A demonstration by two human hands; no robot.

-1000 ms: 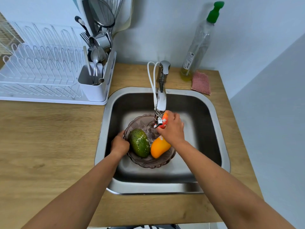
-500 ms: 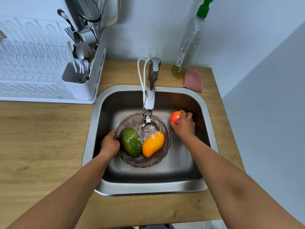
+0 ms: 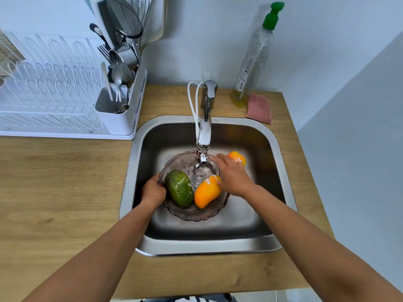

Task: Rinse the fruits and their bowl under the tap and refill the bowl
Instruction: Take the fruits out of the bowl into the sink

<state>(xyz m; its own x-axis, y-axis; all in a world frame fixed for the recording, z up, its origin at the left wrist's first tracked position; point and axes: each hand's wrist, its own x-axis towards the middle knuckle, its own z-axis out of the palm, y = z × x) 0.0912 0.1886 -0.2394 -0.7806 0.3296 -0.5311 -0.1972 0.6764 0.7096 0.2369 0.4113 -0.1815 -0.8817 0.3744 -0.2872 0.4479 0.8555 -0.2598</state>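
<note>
Head view: motion blur smears the right hand (image 3: 233, 177) and the small orange-red fruit (image 3: 236, 158) just beyond its fingers, which look straight and hold nothing. The left hand (image 3: 153, 191) grips the bowl (image 3: 196, 214) rim. Between the 2 hands, in the bowl, the green fruit (image 3: 179, 188) slants far-left, the orange fruit (image 3: 207, 190) far-right, its tip beside the right thumb

Bowl (image 3: 194, 214): smoky glass, upright in your sink (image 3: 207, 245).
Tap (image 3: 205, 131): running into the bowl's far side.
Green fruit (image 3: 179, 188): wet, bowl's left half.
Orange fruit (image 3: 206, 192): just right of it.
Small fruit (image 3: 236, 158): orange-red, sink floor, right of your bowl.
</note>
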